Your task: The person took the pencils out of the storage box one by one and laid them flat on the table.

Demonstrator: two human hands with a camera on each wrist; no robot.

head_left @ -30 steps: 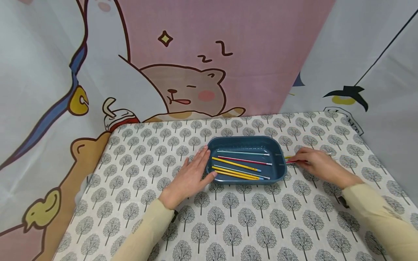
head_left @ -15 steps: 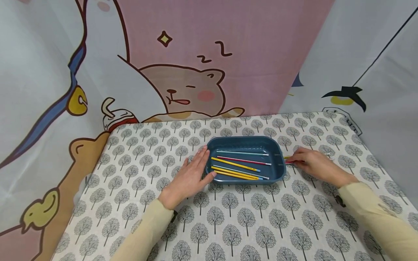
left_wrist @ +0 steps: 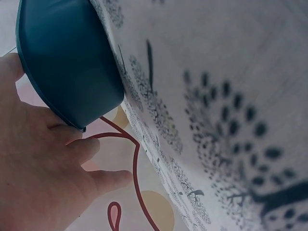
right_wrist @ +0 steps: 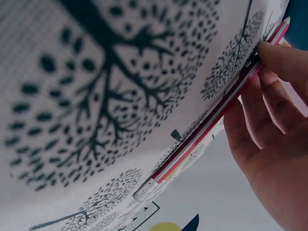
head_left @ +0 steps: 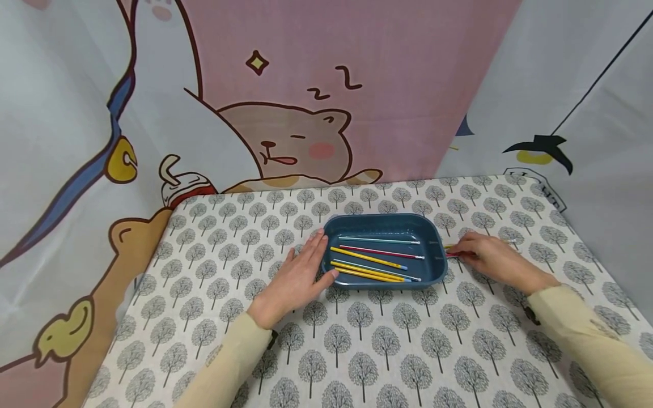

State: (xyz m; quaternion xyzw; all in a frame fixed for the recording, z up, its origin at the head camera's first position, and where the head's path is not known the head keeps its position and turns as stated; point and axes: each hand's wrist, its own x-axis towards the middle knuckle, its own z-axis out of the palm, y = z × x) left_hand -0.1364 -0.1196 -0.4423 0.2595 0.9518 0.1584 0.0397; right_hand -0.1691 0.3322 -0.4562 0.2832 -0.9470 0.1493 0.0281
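Note:
A dark blue rectangular basin (head_left: 382,221) stands on the cloth, with several pencils inside: yellow pencils (head_left: 372,256), a red pencil (head_left: 382,251) and pale green ones. My left hand (head_left: 296,272) rests against the basin's left end, fingers straight along the rim; the left wrist view shows the hand at the basin wall (left_wrist: 72,62). Outside the basin's right end, my right hand (head_left: 484,256) pinches a red-and-white striped pencil (right_wrist: 207,125) between thumb and fingers, low over the cloth. A yellow pencil (head_left: 449,246) lies beside it, mostly hidden by the hand.
A white cloth with grey tree prints (head_left: 357,340) covers the table. Behind it hangs a curtain with a sleeping cartoon bear (head_left: 301,141), and pale fabric (head_left: 602,170) borders the right side.
My right hand has shifted very slightly left, still at the pencils. The left hand and the basin stay in place.

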